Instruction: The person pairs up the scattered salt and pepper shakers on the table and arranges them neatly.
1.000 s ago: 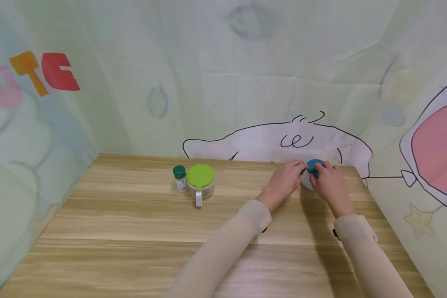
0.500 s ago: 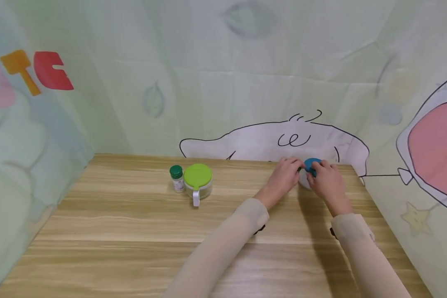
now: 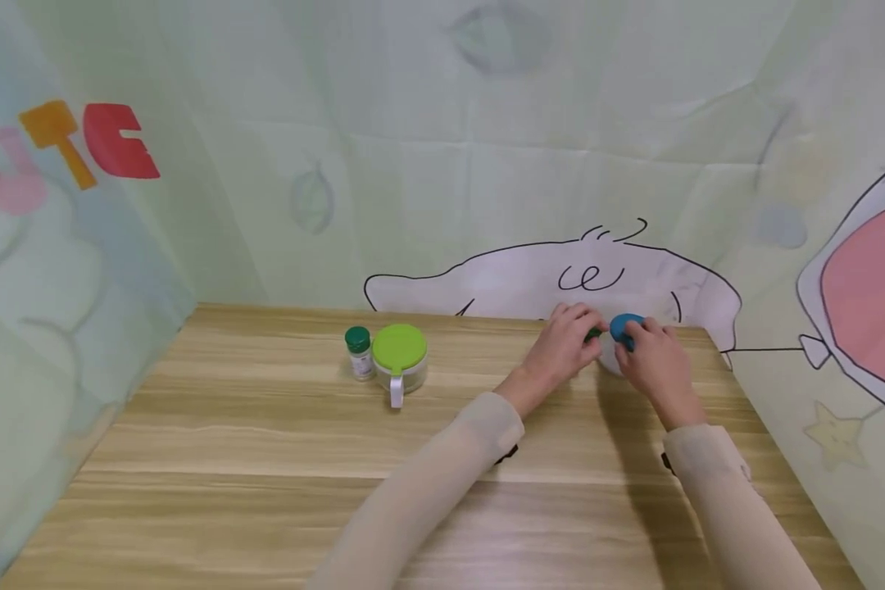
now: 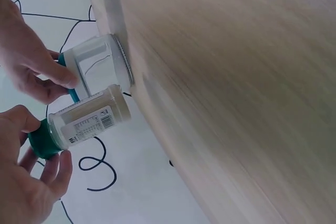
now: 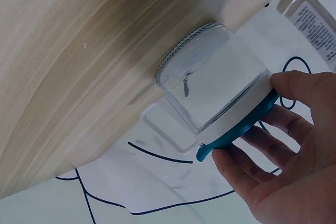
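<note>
- We see the left hand (image 3: 562,342) pinching the green cap (image 4: 44,140) of a clear bottle (image 4: 88,121), held just above the worktop (image 3: 265,459).
- The bottle's long axis runs nearly vertical, cap up, base down.
- Just right of it, the right hand (image 3: 656,362) grips the blue lid (image 5: 242,128) of a clear jar (image 5: 216,80) standing upright, handle (image 5: 161,138) pointing right.
</note>
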`<state>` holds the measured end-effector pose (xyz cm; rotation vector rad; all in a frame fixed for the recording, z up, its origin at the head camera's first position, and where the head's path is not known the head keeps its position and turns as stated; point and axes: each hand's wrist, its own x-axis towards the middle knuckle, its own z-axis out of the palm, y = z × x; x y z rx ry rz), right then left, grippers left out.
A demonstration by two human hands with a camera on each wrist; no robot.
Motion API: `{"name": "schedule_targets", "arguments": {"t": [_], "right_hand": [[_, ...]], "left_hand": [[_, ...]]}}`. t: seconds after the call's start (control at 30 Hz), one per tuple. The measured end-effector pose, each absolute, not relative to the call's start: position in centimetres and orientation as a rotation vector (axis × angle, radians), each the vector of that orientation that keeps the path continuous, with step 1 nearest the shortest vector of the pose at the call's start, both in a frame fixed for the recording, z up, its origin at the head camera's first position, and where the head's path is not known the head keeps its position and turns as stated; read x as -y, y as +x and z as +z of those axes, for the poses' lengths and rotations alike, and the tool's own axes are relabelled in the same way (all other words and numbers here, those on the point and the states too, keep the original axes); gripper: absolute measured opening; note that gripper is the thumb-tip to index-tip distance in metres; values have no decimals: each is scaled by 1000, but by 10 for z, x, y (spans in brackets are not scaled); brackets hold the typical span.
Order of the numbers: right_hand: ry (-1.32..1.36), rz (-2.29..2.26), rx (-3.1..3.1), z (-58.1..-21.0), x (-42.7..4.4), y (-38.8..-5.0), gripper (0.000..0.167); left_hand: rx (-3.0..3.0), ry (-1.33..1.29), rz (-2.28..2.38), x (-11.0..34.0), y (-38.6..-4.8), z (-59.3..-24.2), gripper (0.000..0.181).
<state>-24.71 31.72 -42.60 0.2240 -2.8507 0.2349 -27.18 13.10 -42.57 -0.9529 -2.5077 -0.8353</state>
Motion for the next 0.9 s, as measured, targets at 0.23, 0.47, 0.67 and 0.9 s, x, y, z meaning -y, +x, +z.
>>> {"name": "schedule_targets", "arguments": {"t": [0.23, 0.47, 0.67, 0.9], "right_hand": [[217, 244, 2871, -424, -319, -245, 35], [165, 262, 2897, -421, -316, -244, 36], [130, 269, 2925, -422, -313, -244, 37], [144, 275, 2920, -422, -313, -245, 37]], "left_hand": [[2534, -931, -871, -118, -270, -422, 21], [2569, -899, -887, -106, -267, -422, 21], [2579, -878, -894, -94, -263, -423, 20], [2599, -874, -916, -81, -259, -423, 22]]}}
